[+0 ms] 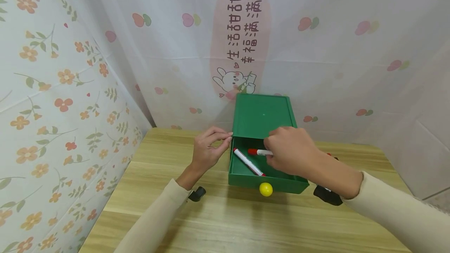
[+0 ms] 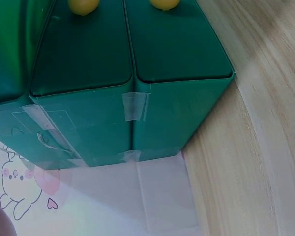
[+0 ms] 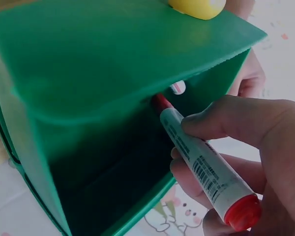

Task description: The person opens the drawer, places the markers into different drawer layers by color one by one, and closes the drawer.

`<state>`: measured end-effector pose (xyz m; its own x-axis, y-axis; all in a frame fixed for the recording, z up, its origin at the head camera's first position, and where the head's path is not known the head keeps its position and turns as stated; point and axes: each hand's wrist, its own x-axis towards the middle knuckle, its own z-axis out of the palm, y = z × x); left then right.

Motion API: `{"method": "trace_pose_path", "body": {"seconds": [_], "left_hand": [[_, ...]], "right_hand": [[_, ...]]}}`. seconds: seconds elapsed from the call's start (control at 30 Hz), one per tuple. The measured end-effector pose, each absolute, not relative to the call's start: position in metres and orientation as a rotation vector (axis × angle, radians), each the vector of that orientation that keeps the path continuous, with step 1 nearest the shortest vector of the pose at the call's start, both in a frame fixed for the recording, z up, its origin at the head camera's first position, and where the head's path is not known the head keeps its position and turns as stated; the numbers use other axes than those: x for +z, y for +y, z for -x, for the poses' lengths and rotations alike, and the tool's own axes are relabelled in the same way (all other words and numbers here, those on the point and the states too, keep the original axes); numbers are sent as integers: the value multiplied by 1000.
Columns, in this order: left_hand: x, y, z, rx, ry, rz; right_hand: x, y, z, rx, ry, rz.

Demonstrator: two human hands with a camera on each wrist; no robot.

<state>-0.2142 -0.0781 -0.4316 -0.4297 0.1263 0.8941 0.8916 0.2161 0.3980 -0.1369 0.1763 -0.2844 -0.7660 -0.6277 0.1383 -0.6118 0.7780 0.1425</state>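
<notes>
A green drawer cabinet (image 1: 263,114) has its top drawer (image 1: 274,182) pulled out, with a round yellow knob (image 1: 266,189) on its front. My right hand (image 1: 290,149) is over the drawer and pinches a marker (image 3: 201,162) with a white barrel, red cap and red end. Its cap points into the drawer. A second white marker with red ends (image 1: 249,162) lies slantwise on the drawer floor. My left hand (image 1: 207,147) has its thumb and fingertips against the cabinet's front left top corner. The left wrist view shows two lower drawers (image 2: 182,39) with yellow knobs.
The cabinet stands on a wood-grain table (image 1: 211,221), close to a white printed curtain (image 1: 168,77) behind. A flowered cloth (image 1: 63,136) hangs on the left. One black object (image 1: 197,193) is below my left wrist, another (image 1: 327,195) below my right forearm.
</notes>
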Motion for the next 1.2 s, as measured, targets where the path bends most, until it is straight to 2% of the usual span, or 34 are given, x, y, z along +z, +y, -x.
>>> {"method": "trace_pose_path", "body": {"seconds": [1.2], "left_hand": [[-430, -79, 214, -1288, -1726, 969]], "right_hand": [[-308, 144, 145, -416, -2914, -1036]]}}
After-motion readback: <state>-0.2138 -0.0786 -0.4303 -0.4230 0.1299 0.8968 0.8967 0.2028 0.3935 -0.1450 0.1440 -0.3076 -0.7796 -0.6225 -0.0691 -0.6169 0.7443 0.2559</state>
